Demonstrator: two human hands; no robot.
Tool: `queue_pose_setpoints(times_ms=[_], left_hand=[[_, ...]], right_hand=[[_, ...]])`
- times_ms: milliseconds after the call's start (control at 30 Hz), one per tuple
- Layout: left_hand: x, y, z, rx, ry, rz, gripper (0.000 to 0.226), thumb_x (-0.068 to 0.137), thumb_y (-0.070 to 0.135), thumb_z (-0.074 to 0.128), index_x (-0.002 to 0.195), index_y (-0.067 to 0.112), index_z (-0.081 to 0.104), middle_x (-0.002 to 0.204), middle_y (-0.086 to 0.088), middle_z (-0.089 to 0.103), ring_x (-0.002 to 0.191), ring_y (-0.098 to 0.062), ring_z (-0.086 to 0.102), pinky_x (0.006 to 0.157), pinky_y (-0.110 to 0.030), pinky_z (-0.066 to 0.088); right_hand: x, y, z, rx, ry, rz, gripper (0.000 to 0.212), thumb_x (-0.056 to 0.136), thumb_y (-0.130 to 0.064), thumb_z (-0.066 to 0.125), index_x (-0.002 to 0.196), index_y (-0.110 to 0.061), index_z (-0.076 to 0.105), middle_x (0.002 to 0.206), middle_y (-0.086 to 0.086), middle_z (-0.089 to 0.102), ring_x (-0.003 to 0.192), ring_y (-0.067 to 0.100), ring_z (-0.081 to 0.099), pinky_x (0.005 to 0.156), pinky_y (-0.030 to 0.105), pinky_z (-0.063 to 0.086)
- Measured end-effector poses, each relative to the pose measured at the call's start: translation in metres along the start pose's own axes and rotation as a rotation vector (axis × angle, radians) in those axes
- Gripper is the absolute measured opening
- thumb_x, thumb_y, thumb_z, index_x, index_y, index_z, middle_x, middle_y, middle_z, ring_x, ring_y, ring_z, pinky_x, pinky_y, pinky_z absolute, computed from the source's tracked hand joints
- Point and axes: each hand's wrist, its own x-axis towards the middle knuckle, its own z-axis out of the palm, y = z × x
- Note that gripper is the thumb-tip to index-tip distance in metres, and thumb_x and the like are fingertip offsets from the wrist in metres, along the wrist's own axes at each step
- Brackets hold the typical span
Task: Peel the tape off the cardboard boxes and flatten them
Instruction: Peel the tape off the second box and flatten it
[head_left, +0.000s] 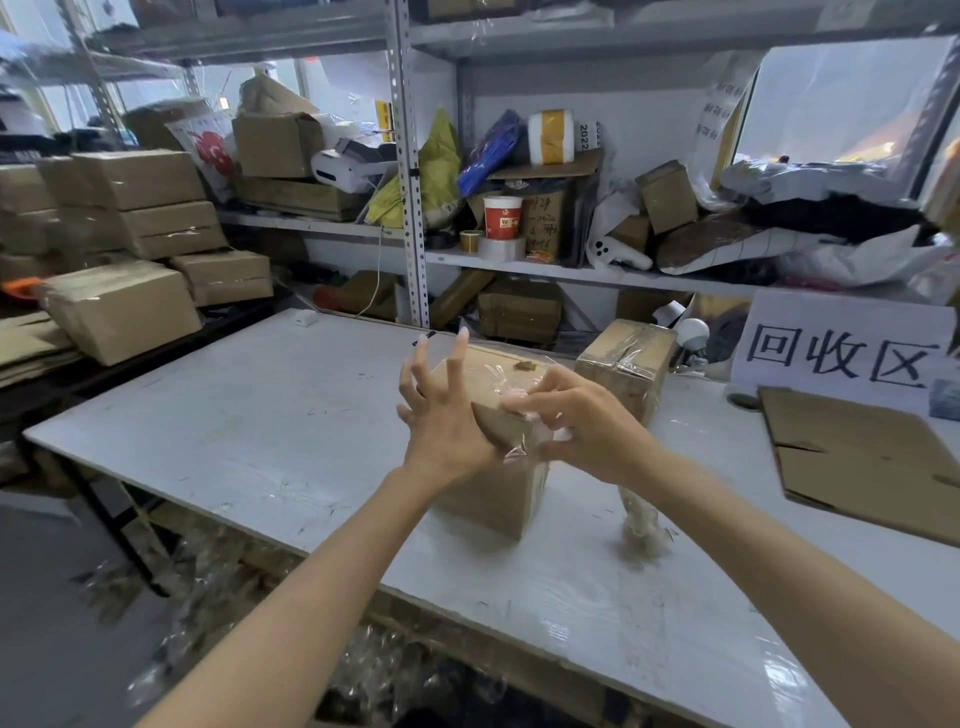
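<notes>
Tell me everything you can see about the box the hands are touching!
The box is brown cardboard and stands upright on the white table. Shiny, crinkled clear tape lies across its top and looks partly lifted. The left hand presses against its near top edge with fingers spread. The right hand pinches the tape at that same edge.

White table (249, 415): two cardboard boxes (493, 493), flattened cardboard (857, 467), tape wad (644, 535).
</notes>
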Motion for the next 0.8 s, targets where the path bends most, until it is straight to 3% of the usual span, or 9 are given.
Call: queue_pose_setpoints(times_ms=[67, 167, 267, 367, 667, 800], left_hand=[[-0.004, 0.003, 0.005, -0.068, 0.013, -0.064, 0.147, 0.035, 0.074, 0.082, 0.147, 0.04, -0.008, 0.152, -0.001, -0.014, 0.14, -0.034, 0.004, 0.108, -0.06, 0.028], [-0.006, 0.005, 0.006, -0.211, 0.005, -0.172, 0.143, 0.026, 0.079, 0.075, 0.141, 0.043, -0.003, 0.147, 0.0, 0.0, 0.133, -0.034, 0.018, 0.106, -0.053, 0.034], [-0.001, 0.002, 0.003, -0.23, -0.003, -0.154, 0.125, 0.028, 0.074, 0.074, 0.134, 0.034, 0.019, 0.131, 0.007, 0.012, 0.116, -0.021, 0.023, 0.1, -0.042, 0.044], [0.007, -0.011, -0.002, -0.218, -0.048, -0.117, 0.114, 0.037, 0.064, 0.087, 0.13, 0.029, 0.031, 0.129, 0.01, 0.012, 0.117, -0.018, 0.023, 0.101, -0.036, 0.038], [0.023, -0.02, -0.03, -0.189, -0.252, 0.119, 0.107, 0.046, 0.048, 0.09, 0.134, 0.032, 0.032, 0.136, 0.008, 0.014, 0.12, -0.016, 0.021, 0.103, -0.03, 0.031], [0.027, -0.022, -0.036, -0.14, -0.286, 0.167, 0.105, 0.052, 0.041, 0.093, 0.136, 0.03, 0.031, 0.14, 0.005, 0.013, 0.123, -0.02, 0.023, 0.105, -0.033, 0.033]], right_hand=[[0.004, -0.001, 0.001, 0.018, 0.126, 0.004, 0.03, 0.074, -0.018, 0.081, 0.103, -0.021, 0.075, 0.085, -0.001, 0.06, 0.069, 0.013, 0.058, 0.063, 0.028, 0.051], [0.007, -0.004, 0.003, 0.038, 0.191, -0.013, 0.014, 0.077, -0.014, 0.078, 0.091, -0.015, 0.078, 0.079, 0.001, 0.065, 0.067, 0.016, 0.061, 0.065, 0.032, 0.053], [0.006, -0.009, 0.007, 0.044, 0.221, -0.032, 0.01, 0.079, -0.005, 0.074, 0.087, -0.009, 0.078, 0.077, 0.003, 0.065, 0.067, 0.019, 0.059, 0.064, 0.033, 0.051], [0.003, -0.012, 0.009, 0.175, 0.312, 0.005, 0.011, 0.075, 0.005, 0.074, 0.079, -0.005, 0.077, 0.073, 0.001, 0.066, 0.067, 0.015, 0.061, 0.063, 0.03, 0.052], [0.004, -0.001, -0.004, 0.353, 0.314, 0.239, 0.014, 0.081, 0.015, 0.06, 0.075, 0.004, 0.066, 0.069, 0.012, 0.068, 0.062, 0.023, 0.07, 0.065, 0.044, 0.06], [0.004, -0.002, -0.001, 0.399, 0.404, 0.333, 0.015, 0.082, 0.008, 0.066, 0.074, -0.005, 0.068, 0.069, 0.013, 0.069, 0.06, 0.021, 0.07, 0.063, 0.042, 0.061]])
